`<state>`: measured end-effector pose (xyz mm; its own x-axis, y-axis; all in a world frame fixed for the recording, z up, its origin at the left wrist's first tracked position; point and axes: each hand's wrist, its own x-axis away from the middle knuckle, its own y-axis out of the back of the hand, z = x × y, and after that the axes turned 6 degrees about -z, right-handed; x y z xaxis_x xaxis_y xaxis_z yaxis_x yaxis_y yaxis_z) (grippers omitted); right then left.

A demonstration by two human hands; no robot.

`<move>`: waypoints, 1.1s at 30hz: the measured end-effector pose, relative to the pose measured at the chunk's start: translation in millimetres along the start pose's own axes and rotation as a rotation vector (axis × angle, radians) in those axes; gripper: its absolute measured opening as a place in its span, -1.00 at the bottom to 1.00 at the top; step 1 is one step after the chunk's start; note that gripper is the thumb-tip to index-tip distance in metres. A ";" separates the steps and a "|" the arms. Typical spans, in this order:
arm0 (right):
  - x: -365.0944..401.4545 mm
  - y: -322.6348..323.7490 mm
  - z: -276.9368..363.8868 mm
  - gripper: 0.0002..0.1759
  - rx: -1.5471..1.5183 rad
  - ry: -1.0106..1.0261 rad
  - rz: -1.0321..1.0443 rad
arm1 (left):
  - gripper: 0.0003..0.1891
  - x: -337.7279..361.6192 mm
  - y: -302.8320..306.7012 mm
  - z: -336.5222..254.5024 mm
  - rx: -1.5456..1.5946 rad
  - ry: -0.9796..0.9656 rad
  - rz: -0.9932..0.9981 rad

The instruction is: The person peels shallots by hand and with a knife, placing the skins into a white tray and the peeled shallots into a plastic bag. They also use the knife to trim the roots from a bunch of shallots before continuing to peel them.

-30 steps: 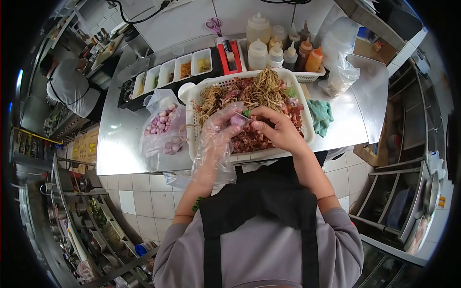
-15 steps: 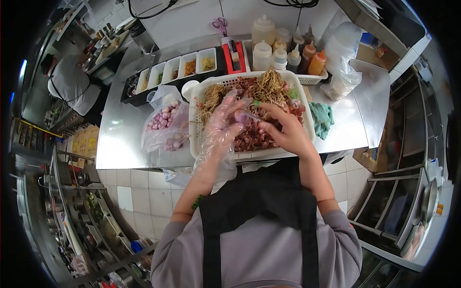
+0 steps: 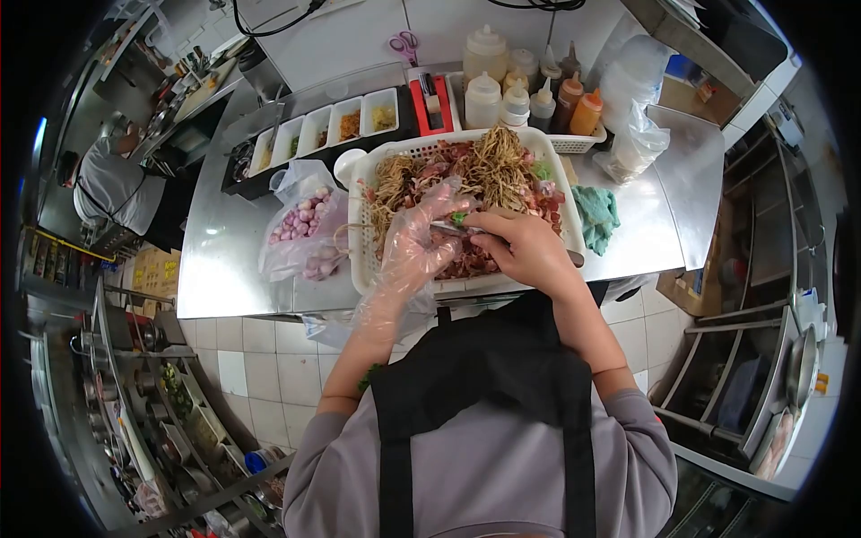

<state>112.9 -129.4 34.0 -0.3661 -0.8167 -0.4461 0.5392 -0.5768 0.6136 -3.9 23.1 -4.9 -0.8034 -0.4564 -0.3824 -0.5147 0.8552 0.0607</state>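
Over the near middle of a white perforated basket (image 3: pixel 359 260), my left hand (image 3: pixel 414 244), in a clear plastic glove, has its fingers curled around a small purple shallot (image 3: pixel 439 237), mostly covered. My bare right hand (image 3: pixel 525 249) meets it from the right, pinching a thin blade-like tool (image 3: pixel 443 224) whose shape is partly hidden. A bit of green (image 3: pixel 458 218) shows between the hands. Dark red pieces (image 3: pixel 475 255) and dry, root-like bundles (image 3: pixel 502 170) fill the basket. Left of it lies a plastic bag of shallots (image 3: pixel 300 220).
Behind the basket stand white trays of chopped ingredients (image 3: pixel 348 122), a red holder (image 3: pixel 431 106) and squeeze bottles (image 3: pixel 586 115). To the right are a green cloth (image 3: pixel 595 218) and a plastic bag (image 3: pixel 635 148). A co-worker (image 3: pixel 117 188) bends at the far left.
My right hand has moved slightly left and its fingers have closed in beside my left hand. The shallot is now more hidden. The co-worker's posture has shifted.
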 end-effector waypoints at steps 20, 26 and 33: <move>-7.1 -3.6 -25.6 -0.80 -0.938 -0.499 0.051 | -0.61 0.1 1.3 7.5 0.457 0.204 -0.149; -7.8 -9.0 -33.7 -0.77 -0.554 -0.344 -0.123 | -0.57 1.1 3.7 6.4 0.555 0.224 -0.106; -7.8 -7.8 -23.1 -0.78 -0.417 -0.404 -0.157 | -0.58 -3.3 10.0 6.2 0.759 0.389 -0.168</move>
<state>129.0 -118.1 17.7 -0.6805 -0.7108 -0.1781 0.6774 -0.7029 0.2169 -4.5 34.7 -8.7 -0.8513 -0.5244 0.0191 -0.4081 0.6386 -0.6524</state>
